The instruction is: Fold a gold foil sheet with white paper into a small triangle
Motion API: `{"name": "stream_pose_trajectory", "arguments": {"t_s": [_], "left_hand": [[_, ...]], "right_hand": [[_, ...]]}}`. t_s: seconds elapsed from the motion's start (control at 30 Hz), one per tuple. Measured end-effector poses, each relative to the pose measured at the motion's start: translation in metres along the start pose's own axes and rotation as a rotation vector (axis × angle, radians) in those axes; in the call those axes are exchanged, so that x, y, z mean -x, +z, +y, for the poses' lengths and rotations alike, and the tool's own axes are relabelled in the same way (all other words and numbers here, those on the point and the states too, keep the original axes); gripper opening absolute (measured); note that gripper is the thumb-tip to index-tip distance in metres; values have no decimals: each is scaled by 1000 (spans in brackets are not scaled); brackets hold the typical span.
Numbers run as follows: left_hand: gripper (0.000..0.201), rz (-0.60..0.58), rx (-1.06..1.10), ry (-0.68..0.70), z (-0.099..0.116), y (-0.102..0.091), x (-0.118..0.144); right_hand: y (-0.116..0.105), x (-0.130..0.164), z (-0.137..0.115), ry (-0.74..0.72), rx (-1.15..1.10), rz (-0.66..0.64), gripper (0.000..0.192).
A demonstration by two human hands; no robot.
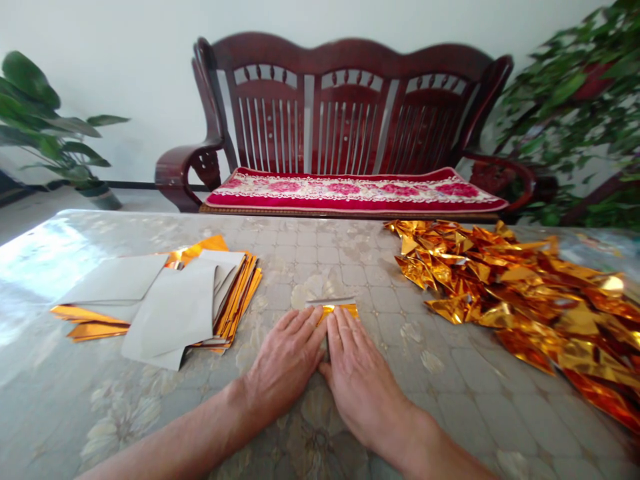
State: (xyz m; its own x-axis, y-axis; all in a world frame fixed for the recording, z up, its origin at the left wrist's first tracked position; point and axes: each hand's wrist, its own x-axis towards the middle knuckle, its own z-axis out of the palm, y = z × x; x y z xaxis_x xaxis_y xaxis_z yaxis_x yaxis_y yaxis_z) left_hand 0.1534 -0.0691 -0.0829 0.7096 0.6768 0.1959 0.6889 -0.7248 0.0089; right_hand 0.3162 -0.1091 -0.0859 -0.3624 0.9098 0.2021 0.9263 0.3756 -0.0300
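A small sheet of gold foil paper (331, 310) with a pale grey strip along its far edge lies on the table in front of me. My left hand (293, 353) rests flat on its left part, fingers stretched forward. Beside it, my right hand (353, 367) presses flat on the right part, its fingertips close to those of the left. Both hands cover most of the sheet, so its near side is hidden. To the left is a loose stack of foil sheets (183, 303), many with the grey side up. Folded gold foil pieces (500, 280) are heaped on the right.
A patterned, glossy cover lies over the table (425, 413). Behind its far edge stands a dark wooden bench (345, 107) with a red floral cushion (350, 190). A potted plant (75, 133) is at the left, leafy vines (575, 100) at the right.
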Motion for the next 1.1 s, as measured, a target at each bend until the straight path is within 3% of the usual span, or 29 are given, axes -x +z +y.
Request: {"name": "stream_pose_trajectory", "arguments": {"t_s": [0.23,0.47,0.77,0.97,1.1], "left_hand": [[44,-33,-40,-50,-3,-2,6],[42,-22,-70,-49,-7,-5,7],[25,0,98,-13,-7,-15,-2],[24,-16,197,-52,-16,-16,-9],[19,-14,254,-64,-18,-15,-11]], "right_hand": [[-4,-1,12,0,-80,-116,72],[-10,-2,30,-7,-14,-170,66],[-23,-19,40,133,161,-36,41],[-26,-23,34,-80,32,42,13],[-20,-25,31,-119,42,95,8]]}}
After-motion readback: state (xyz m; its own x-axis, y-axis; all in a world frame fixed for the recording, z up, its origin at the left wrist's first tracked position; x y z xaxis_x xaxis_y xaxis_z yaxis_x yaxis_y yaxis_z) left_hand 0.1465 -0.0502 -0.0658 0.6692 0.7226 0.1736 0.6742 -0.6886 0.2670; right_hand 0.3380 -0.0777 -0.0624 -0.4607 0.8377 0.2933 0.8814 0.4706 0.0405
